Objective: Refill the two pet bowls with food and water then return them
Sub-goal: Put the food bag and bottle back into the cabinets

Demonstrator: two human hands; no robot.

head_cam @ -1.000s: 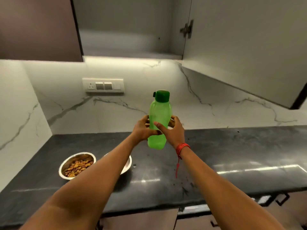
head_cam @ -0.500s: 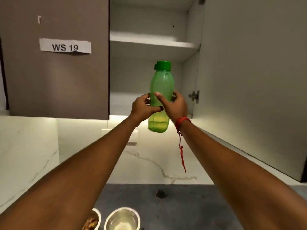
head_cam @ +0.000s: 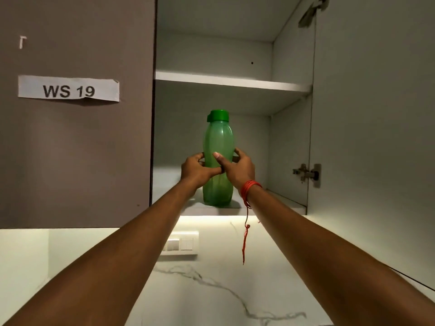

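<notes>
A green plastic bottle (head_cam: pixel 217 140) with a green cap stands upright on the lower shelf (head_cam: pixel 277 209) of the open wall cupboard. My left hand (head_cam: pixel 196 170) grips its lower half from the left. From the right, my right hand (head_cam: pixel 237 169) grips it too, thumb laid across the front. A red thread hangs from my right wrist. Neither pet bowl is in view.
The cupboard's right door (head_cam: pixel 376 137) stands open towards me, hinge (head_cam: pixel 308 174) showing. The closed left door (head_cam: pixel 75 137) carries a paper label "WS 19". An upper shelf (head_cam: pixel 235 82) is bare. Below are a marble wall and a switch panel (head_cam: pixel 180 243).
Both hands have lifted the bottle from above the counter up into the cupboard, and it now stands on the lower shelf. The view has tilted up, so the bowls and counter have dropped out of sight.
</notes>
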